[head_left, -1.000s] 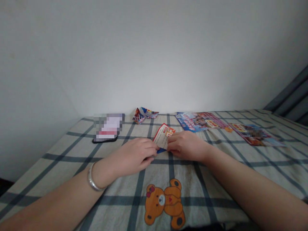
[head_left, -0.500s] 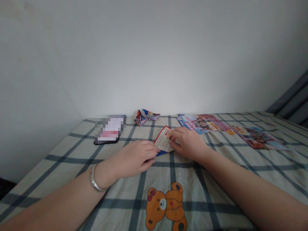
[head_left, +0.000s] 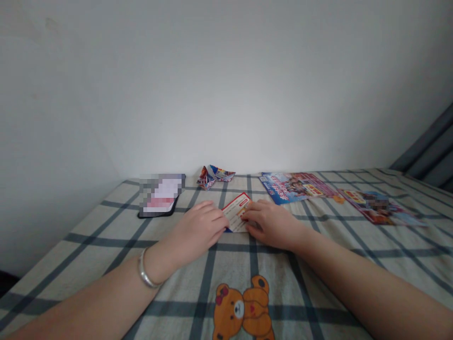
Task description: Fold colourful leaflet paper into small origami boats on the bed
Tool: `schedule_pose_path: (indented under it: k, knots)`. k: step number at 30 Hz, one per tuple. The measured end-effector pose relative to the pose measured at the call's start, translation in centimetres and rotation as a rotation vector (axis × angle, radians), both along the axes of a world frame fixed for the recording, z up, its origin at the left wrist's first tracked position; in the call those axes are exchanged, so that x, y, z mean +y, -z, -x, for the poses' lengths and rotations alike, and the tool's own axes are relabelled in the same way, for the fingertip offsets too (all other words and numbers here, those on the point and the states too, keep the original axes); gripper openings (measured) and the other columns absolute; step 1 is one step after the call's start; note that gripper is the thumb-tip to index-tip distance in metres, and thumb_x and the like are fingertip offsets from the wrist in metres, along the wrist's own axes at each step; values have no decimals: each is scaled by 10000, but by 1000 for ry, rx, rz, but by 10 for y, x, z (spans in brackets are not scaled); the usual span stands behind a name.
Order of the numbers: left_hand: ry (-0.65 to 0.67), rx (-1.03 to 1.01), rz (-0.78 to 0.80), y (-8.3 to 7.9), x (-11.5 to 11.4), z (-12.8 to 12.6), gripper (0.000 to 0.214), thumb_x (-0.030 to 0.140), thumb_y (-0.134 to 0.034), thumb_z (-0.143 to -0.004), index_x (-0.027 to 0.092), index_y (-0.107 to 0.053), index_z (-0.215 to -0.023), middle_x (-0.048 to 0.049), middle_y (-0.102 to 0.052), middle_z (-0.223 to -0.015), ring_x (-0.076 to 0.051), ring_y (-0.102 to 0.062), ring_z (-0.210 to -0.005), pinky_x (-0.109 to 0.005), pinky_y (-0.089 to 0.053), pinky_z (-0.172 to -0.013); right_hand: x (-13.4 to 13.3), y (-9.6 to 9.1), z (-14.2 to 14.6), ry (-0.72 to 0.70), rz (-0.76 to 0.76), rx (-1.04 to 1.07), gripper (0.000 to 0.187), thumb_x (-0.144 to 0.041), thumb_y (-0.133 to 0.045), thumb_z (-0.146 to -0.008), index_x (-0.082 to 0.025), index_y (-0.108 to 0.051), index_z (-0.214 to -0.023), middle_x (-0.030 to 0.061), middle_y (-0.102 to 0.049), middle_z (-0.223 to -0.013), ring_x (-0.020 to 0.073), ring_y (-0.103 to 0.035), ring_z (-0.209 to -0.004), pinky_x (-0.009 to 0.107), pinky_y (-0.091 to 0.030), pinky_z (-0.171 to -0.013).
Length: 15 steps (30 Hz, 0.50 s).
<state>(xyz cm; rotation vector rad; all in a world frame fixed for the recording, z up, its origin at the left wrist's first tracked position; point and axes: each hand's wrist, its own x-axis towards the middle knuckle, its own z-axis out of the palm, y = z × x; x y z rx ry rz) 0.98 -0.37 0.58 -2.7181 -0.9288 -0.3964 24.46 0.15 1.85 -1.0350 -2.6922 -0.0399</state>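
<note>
Folded paper [head_left: 235, 215] is flat on the checked cloth [head_left: 187, 288], centered between my hands, pale printed face up, red border on the far edge. Left hand [head_left: 203, 224]: fingers bent, tips on the paper's left edge. Right hand [head_left: 272, 224]: fingers curled over its right side, thumb at the near corner. Pinching or just pressing, can't tell for either. Crumpled-looking folded piece [head_left: 215, 176] sits beyond, near the wall [head_left: 226, 94]. Phone [head_left: 163, 196] far left, two leaflets [head_left: 295, 188] far right.

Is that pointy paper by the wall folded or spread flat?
Folded: the pointy paper has sharp creases and peaks rising off the checked cloth.
</note>
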Motion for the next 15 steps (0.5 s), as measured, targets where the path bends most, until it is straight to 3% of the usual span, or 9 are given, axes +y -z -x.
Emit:
schedule_pose_path:
  k: [3,7,10,15]
  knots:
    - [-64,-54,-27,5,-2,0,253,147,-561,-866,194,-622,-1107,-69,-626,-1144,-246,-536,-1123,-438,-442,-1007,2,2,-2,-22,1,28,261,-240,-534,-873,-176,-693,-1071,73,-685,-1088,218,-601,-1044,342,-454,-952]
    - [-274,-154,-86,13,-4,-2,558,171,-571,-832,189,-455,-1377,-139,-440,-1440,-311,-437,-1299,-491,-396,-1072,6,3,-5,-56,29,52,336,-264,-579,-840,-169,-668,-1150,76,-658,-1198,224,-587,-1108,355,-433,-1014]
    - [-367,-151,-64,17,-4,-2,582,248,-568,-847,153,-423,-1403,-177,-445,-1440,-334,-463,-1282,-514,-411,-1048,5,2,-7,-81,62,47,400,-275,-619,-804,-155,-652,-1184,87,-638,-1239,230,-574,-1139,356,-430,-1031]
    - [-311,-153,60,13,-4,-2,515,214,-549,-860,194,-459,-1366,-97,-591,-1270,-263,-556,-1141,-457,-458,-996,3,-1,-7,-99,68,27,429,-235,-613,-791,-124,-641,-1205,117,-621,-1265,238,-561,-1161,359,-421,-1047]
